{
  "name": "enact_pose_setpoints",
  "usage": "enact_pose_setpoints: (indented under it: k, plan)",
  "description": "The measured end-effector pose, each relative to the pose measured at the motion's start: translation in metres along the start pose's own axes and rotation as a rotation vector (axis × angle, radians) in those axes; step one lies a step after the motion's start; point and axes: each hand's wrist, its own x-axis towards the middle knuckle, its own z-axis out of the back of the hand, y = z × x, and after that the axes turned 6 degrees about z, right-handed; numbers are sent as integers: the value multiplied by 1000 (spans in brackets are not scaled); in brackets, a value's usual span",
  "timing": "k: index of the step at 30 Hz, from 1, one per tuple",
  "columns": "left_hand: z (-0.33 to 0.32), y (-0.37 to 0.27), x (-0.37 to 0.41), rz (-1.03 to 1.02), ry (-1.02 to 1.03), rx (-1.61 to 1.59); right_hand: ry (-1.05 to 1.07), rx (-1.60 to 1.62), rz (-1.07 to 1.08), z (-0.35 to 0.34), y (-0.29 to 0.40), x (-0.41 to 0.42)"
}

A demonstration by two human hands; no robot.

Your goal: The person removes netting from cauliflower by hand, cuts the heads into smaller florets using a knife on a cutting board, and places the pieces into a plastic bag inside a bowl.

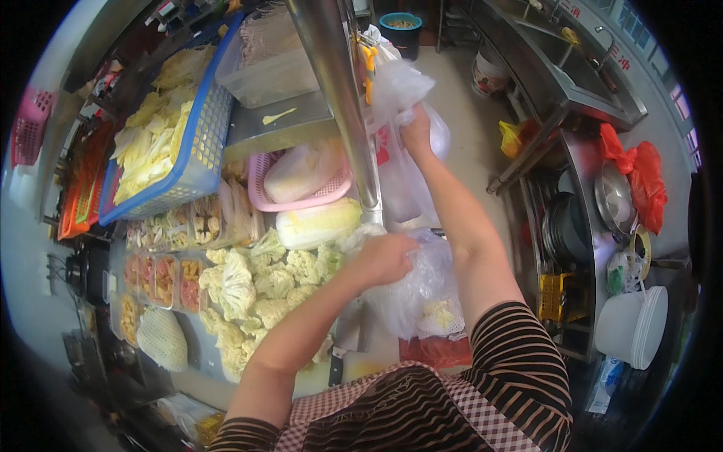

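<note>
My left hand (384, 259) grips the gathered top of a clear plastic bag (426, 277) beside the counter edge. Farther ahead, my right hand (417, 133) is closed on a white translucent plastic bag (404, 90), among bags hanging beside the steel post. Cauliflower pieces (277, 282) are heaped on the counter left of my left hand. A napa cabbage (319, 223) lies beyond them, in front of a pink basket (302, 204) with a wrapped cabbage (305, 169). Near my apron are a knife's black handle (336, 366) and its broad blade (350, 330).
A steel post (339, 85) rises between the counter and the aisle. A blue-rimmed basket of cabbage leaves (197, 130) stands on the upper shelf. Boxes of cut food (164, 282) sit at left. Steel sinks (542, 39) and a rack with pans (565, 226) line the right.
</note>
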Motion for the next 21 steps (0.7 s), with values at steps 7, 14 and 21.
enact_pose_setpoints:
  k: [7,14,21]
  plan:
    - [12,-3,-32,13,50,-76,757,-981,575,-6,-49,-62]
    - [8,10,-30,83,2,-137,285,-1010,480,-13,-36,-40]
    - [14,2,-19,51,46,-116,1360,-1295,-360,35,-87,-75]
